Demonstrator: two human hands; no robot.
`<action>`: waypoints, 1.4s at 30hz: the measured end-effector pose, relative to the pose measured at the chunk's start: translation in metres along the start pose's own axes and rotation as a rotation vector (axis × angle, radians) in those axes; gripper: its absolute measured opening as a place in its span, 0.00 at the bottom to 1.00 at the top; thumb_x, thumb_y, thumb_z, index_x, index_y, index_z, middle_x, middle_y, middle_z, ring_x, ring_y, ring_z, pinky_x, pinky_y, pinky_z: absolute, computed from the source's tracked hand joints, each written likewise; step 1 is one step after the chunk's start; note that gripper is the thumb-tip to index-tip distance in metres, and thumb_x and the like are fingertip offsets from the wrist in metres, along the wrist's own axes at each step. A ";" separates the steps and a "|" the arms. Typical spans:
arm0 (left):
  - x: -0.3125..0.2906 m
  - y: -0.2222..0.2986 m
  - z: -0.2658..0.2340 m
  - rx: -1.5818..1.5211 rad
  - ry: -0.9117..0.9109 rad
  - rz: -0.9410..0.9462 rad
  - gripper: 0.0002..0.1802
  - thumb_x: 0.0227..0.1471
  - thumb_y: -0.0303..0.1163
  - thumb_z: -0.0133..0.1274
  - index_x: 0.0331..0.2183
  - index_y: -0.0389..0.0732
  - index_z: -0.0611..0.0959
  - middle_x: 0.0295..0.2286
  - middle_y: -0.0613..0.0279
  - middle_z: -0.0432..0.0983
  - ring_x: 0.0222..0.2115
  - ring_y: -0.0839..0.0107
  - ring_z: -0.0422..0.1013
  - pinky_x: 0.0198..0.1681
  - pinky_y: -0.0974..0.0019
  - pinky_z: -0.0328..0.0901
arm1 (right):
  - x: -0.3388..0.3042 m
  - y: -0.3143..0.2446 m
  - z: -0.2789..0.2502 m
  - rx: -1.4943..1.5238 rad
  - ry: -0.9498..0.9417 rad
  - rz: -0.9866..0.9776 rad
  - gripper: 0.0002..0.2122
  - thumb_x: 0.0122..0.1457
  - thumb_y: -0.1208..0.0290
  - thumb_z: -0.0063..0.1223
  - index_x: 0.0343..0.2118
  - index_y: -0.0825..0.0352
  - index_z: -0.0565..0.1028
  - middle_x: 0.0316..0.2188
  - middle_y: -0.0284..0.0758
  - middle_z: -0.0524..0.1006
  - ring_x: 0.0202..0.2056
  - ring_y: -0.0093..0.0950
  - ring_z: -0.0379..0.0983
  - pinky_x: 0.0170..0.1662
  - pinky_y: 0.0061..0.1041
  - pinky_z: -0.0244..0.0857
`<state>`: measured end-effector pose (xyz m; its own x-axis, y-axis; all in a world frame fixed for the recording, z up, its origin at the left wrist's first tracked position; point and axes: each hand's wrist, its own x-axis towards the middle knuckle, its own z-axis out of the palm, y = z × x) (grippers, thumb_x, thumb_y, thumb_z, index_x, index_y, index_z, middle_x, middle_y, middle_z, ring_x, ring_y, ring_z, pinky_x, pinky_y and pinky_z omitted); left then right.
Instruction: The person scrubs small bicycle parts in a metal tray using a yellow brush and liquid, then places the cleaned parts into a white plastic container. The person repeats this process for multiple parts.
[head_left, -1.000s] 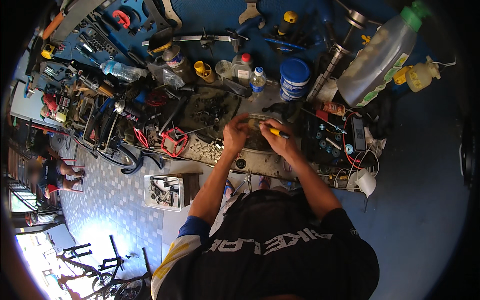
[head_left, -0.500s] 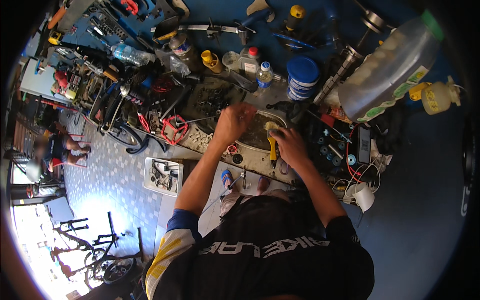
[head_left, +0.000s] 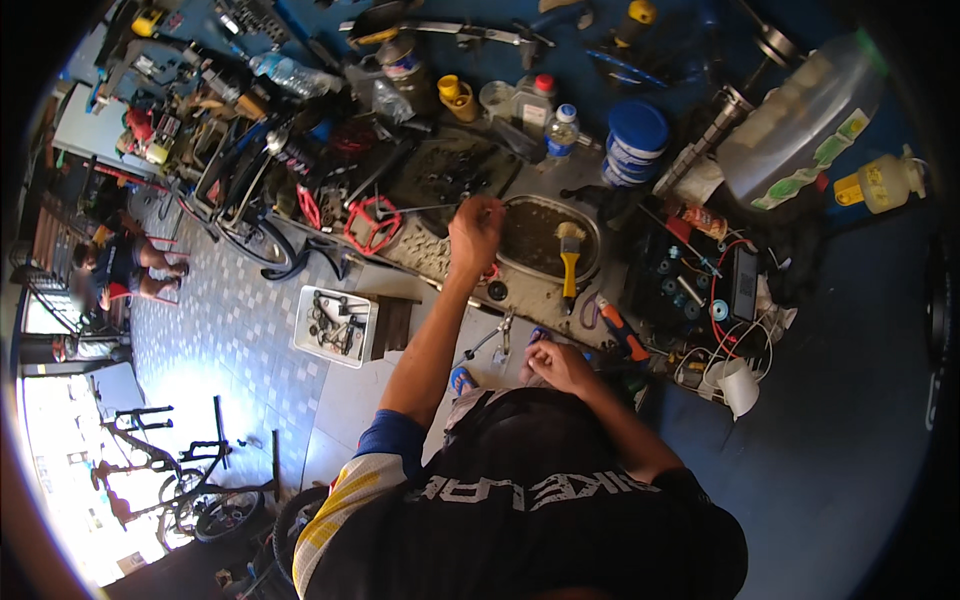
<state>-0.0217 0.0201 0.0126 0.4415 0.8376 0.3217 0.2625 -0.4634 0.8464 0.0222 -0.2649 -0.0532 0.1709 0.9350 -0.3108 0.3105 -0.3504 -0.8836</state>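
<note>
My left hand [head_left: 476,236] is over the bench with curled fingers, beside the oval basin [head_left: 517,262] and the dark tray of small parts [head_left: 440,180]. Whether something small sits in its fingers is hidden. A brush [head_left: 570,262] with pale bristles and a yellow handle lies across the basin's near rim, touched by neither hand. Dark liquid stands in the basin. My right hand [head_left: 558,366] is close to my body, off the bench's near edge, its fingers drawn together. What they hold, if anything, cannot be made out.
A red pedal [head_left: 372,224] lies left of my left hand. An orange-and-blue handled tool [head_left: 622,330] rests at the bench's near edge. Behind the basin stand a blue-lidded tub [head_left: 637,140] and a clear bottle [head_left: 562,132]. A white bin of parts [head_left: 336,326] is lower left.
My right hand has let go of the brush and drawn back toward my body; the brush stays on the basin rim. My left hand has shifted slightly left relative to the basin. The view has shifted.
</note>
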 end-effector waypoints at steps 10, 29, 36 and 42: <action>-0.137 -0.075 -0.202 -0.371 0.020 -0.608 0.12 0.61 0.30 0.53 0.45 0.35 0.78 0.34 0.57 0.83 0.28 0.74 0.77 0.25 0.72 0.70 | 0.110 0.039 0.107 0.107 0.464 -0.079 0.28 0.60 0.50 0.60 0.53 0.71 0.73 0.43 0.44 0.81 0.46 0.36 0.78 0.51 0.33 0.69; -0.411 -0.216 -0.399 -0.560 0.697 -1.122 0.16 0.60 0.28 0.52 0.50 0.38 0.78 0.34 0.58 0.83 0.29 0.71 0.76 0.30 0.67 0.70 | 0.121 -0.200 0.261 -0.683 -0.285 -0.239 0.34 0.66 0.35 0.35 0.52 0.69 0.64 0.42 0.53 0.78 0.43 0.50 0.79 0.45 0.49 0.71; -0.425 -0.241 -0.414 -0.523 0.785 -1.151 0.14 0.60 0.27 0.52 0.47 0.35 0.81 0.33 0.58 0.83 0.27 0.73 0.75 0.28 0.69 0.70 | 0.082 -0.243 0.384 -1.080 -0.792 -0.447 0.20 0.66 0.54 0.48 0.50 0.66 0.75 0.44 0.48 0.80 0.47 0.45 0.79 0.49 0.42 0.72; -0.435 -0.253 -0.421 -0.456 0.778 -1.153 0.11 0.59 0.26 0.53 0.42 0.36 0.84 0.33 0.59 0.83 0.28 0.75 0.75 0.29 0.69 0.72 | 0.078 -0.251 0.409 -1.039 -0.769 -0.455 0.16 0.65 0.58 0.50 0.41 0.67 0.81 0.38 0.48 0.82 0.43 0.48 0.80 0.48 0.44 0.73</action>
<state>-0.6411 -0.1049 -0.1629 -0.4240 0.6831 -0.5946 -0.2119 0.5635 0.7985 -0.4246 -0.0818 0.0017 -0.5849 0.6523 -0.4820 0.8094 0.4319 -0.3978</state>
